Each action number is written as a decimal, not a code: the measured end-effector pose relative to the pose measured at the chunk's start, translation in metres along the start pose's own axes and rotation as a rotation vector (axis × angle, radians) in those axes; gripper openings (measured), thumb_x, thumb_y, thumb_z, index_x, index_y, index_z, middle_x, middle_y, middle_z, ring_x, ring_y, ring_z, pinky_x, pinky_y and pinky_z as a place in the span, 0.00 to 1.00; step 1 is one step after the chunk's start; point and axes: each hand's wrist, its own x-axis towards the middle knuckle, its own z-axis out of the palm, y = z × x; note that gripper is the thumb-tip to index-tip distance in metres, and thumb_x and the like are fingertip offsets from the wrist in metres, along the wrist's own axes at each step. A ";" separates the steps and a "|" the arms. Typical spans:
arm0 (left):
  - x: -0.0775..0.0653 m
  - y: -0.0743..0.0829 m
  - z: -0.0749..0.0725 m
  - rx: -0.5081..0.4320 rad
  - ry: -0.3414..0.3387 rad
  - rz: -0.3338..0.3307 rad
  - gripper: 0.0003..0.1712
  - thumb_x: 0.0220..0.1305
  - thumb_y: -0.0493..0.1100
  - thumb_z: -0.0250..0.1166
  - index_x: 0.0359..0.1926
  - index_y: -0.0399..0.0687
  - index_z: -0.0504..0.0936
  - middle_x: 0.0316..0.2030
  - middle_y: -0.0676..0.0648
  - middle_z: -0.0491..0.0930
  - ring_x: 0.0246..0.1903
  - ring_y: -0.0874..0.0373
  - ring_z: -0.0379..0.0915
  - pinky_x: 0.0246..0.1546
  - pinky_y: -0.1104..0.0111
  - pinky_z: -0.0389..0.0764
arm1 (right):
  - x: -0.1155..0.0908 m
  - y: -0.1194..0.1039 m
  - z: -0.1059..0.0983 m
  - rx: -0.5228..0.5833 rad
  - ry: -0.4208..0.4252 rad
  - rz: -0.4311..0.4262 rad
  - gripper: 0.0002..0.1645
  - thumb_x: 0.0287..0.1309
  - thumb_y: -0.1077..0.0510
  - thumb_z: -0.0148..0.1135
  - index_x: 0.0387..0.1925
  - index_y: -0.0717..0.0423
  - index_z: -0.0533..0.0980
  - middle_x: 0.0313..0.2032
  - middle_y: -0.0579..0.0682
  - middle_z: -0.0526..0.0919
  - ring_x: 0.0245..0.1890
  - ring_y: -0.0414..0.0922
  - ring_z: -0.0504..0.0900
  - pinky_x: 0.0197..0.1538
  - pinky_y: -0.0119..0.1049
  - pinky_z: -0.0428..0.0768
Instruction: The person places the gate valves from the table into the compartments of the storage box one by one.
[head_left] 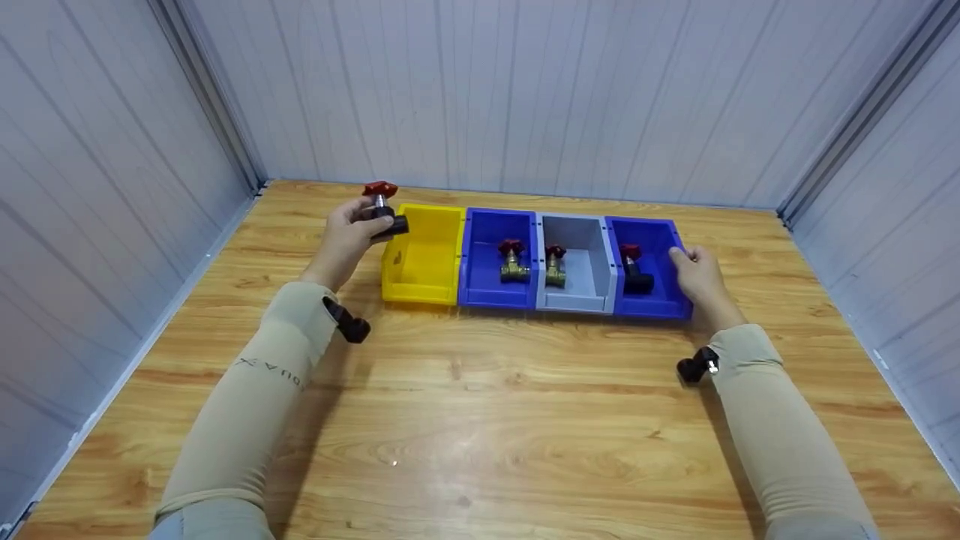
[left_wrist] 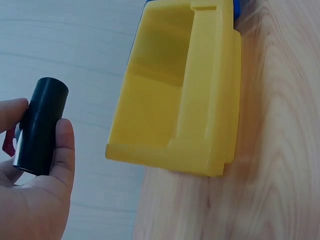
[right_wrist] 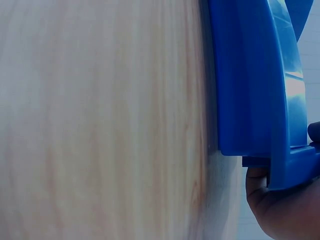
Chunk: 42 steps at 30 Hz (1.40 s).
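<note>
My left hand (head_left: 345,238) pinches a black valve (head_left: 390,224) with a red handwheel between thumb and fingers, raised beside the left wall of a yellow bin (head_left: 420,293). In the left wrist view the valve's black tube (left_wrist: 42,125) lies across the fingers, apart from the bin. My right hand (head_left: 703,281) grips the right side wall of the rightmost blue bin (head_left: 652,307), thumb over the rim and fingers outside. A similar black valve (head_left: 637,281) with a red handwheel lies in that bin. The right wrist view shows a curled finger (right_wrist: 257,187) at the blue wall.
Between them stand another blue bin (head_left: 491,297) and a grey bin (head_left: 574,302), each holding a brass valve with a red handwheel. The bins form one row on the wooden table (head_left: 465,405). Pale panel walls (head_left: 480,97) enclose the back and both sides.
</note>
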 end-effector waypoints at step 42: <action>0.008 -0.006 0.069 0.213 0.064 -0.160 0.29 0.82 0.35 0.58 0.79 0.34 0.69 0.74 0.34 0.72 0.68 0.45 0.78 0.68 0.61 0.82 | 0.000 -0.002 0.000 0.028 -0.023 0.024 0.20 0.84 0.46 0.48 0.34 0.52 0.64 0.37 0.48 0.68 0.40 0.43 0.70 0.42 0.32 0.72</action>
